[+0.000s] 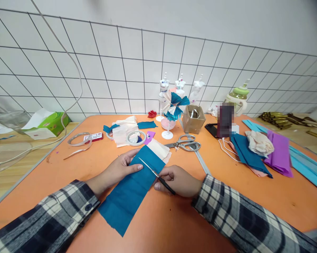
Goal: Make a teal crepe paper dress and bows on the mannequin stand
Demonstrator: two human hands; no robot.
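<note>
A long strip of teal crepe paper (pixel 130 196) slants across the front middle of the table. My left hand (pixel 118 172) pinches its left edge, thumb on top and fingers underneath. My right hand (pixel 181 181) is closed on small scissors (pixel 163 183) with black handles; its fingers partly hide the grips. One slim blade lies across the upper face of the strip, pointing at my left thumb; the other blade is not visible, seemingly under the paper. Just beyond the strip's far end is a cream paper piece (pixel 159 150). Large silver scissors (pixel 186 143) rest behind my right hand.
A mini dress form wearing teal and cream paper (pixel 175 103) stands at the back, near white mini mannequins (pixel 199 88) and a brown box (pixel 194 121). Tape rolls (pixel 136 138) lie left of centre. Folded purple paper (pixel 279 153) and a phone (pixel 225 121) are at right.
</note>
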